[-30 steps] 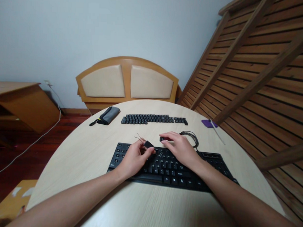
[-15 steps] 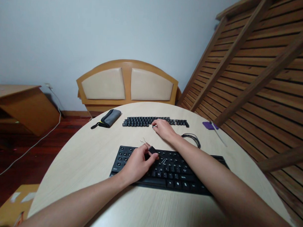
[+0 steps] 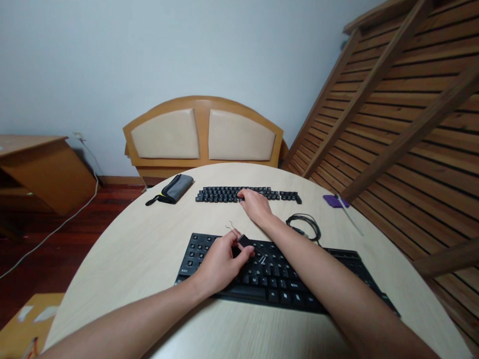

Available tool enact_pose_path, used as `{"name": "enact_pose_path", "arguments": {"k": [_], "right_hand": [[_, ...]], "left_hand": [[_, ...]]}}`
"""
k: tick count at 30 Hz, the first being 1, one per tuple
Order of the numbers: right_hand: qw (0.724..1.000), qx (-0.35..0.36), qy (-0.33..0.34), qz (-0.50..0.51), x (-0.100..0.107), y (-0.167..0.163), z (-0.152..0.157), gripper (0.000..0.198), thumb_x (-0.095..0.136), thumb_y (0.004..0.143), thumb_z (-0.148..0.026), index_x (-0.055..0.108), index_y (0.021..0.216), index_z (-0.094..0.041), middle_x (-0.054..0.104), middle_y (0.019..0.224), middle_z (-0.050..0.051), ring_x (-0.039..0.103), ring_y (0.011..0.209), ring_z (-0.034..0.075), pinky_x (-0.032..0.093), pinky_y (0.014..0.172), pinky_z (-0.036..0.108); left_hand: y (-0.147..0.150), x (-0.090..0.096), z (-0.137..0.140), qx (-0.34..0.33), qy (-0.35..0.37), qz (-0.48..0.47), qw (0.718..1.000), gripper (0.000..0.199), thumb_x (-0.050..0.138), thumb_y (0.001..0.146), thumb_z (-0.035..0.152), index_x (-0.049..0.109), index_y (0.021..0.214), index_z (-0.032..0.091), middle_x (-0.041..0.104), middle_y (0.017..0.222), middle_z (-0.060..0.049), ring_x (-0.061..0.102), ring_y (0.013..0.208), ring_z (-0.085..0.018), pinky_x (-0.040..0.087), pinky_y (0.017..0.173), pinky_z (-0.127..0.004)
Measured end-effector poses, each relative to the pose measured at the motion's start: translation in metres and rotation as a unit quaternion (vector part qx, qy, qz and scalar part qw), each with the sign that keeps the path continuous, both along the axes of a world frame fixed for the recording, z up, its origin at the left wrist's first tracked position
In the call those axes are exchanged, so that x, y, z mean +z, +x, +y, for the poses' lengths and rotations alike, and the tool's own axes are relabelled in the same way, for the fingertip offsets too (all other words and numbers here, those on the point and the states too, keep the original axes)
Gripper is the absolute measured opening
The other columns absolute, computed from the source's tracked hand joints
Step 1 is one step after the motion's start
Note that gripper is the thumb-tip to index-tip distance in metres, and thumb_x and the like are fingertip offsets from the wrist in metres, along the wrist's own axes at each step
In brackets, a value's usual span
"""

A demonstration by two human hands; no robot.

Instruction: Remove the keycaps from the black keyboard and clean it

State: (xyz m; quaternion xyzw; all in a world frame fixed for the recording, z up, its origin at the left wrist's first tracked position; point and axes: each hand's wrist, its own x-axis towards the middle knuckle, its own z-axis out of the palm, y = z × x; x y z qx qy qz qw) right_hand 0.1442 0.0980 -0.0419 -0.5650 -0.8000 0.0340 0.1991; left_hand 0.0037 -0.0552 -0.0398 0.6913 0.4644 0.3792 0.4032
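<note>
My left hand (image 3: 220, 260) is closed around a keycap puller (image 3: 244, 241) with a black handle and thin wire prongs that point away from me. It hovers over the black keyboard (image 3: 247, 294), whose left and upper parts show bare switches where keycaps are off; the lower rows to the right still carry caps. Farther off, my right hand (image 3: 256, 205) reaches to the near edge of the loose black keycaps (image 3: 218, 193), which lie in neat rows. Its fingertips pinch at a keycap in the front row, partly hidden by the fingers.
A coiled black cable (image 3: 305, 219) lies behind the keyboard. At the left stands a grey pouch (image 3: 180, 188) with a black strap; at the right, a purple item (image 3: 333, 201) has a thin pale stick (image 3: 350, 216) against it. The round table (image 3: 143, 249) carries everything.
My right hand has moved slightly away and left, bringing the keycap from in front of the rows to the front row. My left hand keeps the puller over the keyboard. The view has shifted slightly.
</note>
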Motion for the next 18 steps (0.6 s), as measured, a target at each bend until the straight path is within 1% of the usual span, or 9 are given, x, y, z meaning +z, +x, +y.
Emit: {"name": "enact_pose_path", "arguments": {"k": [6,13,18], "right_hand": [[1.000,-0.004,-0.001,0.008,-0.0034,-0.0014,0.0020,0.027,0.061,0.090,-0.017,0.066,0.116,-0.025,0.070,0.122,0.005,0.065,0.110,0.023,0.048,0.093,0.034],[1.000,-0.008,0.000,0.017,-0.0034,-0.0020,0.0020,0.026,0.061,0.090,-0.017,0.066,0.114,-0.025,0.070,0.122,0.003,0.065,0.110,0.022,0.048,0.091,0.032],[1.000,-0.004,0.000,0.024,-0.0034,-0.0022,0.0012,0.026,0.062,0.090,-0.016,0.066,0.114,-0.024,0.069,0.123,0.004,0.065,0.110,0.023,0.048,0.093,0.033]], "left_hand": [[0.0001,-0.0008,-0.0003,-0.003,0.002,-0.001,1.000,0.013,0.059,0.092,0.030,0.060,0.086,0.018,0.073,0.084,-0.006,0.068,0.080,-0.022,0.049,0.076,-0.034],[-0.0002,0.0000,0.0001,-0.001,0.011,0.000,1.000,0.013,0.060,0.092,0.030,0.060,0.085,0.019,0.073,0.081,-0.004,0.068,0.078,-0.021,0.049,0.073,-0.033],[-0.0005,0.0006,0.0001,-0.006,0.010,-0.006,1.000,0.012,0.059,0.093,0.029,0.059,0.086,0.019,0.073,0.082,-0.004,0.068,0.078,-0.021,0.049,0.075,-0.033]]}}
